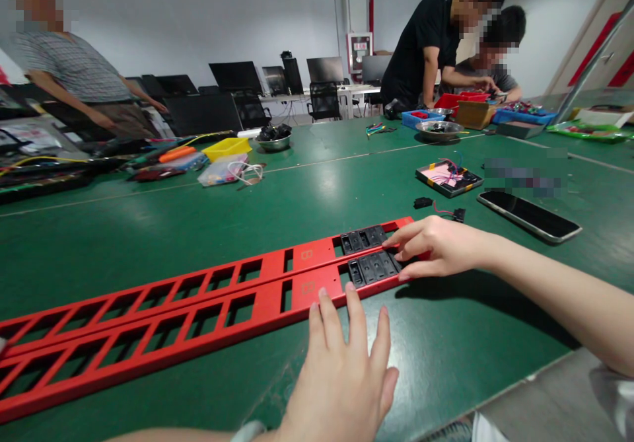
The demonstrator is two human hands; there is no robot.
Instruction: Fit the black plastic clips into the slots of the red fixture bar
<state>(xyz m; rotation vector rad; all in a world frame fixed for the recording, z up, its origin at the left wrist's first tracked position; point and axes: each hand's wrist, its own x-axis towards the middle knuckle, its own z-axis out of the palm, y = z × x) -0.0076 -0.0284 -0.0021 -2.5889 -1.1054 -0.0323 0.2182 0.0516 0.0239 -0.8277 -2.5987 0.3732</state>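
Two long red frames [327, 262] with rows of rectangular openings lie side by side across the green table. Black modules fill the openings near their right ends, one group in the far frame [364, 238] and another in the near frame [375, 268]. My right hand [436, 247] rests over that end, its fingers apart and touching the frames beside the modules; it holds nothing that I can see. My left hand [341, 363] is spread palm down at the near frame's front edge, fingertips on or just above the red surface, with nothing held.
On the table [317, 197] to the right are a phone [529, 216], a small tray with wires [448, 176] and black connectors [423, 202]. Farther back stand metal bowls [274, 139], a yellow bin [228, 148] and bags. People are at the back right and left.
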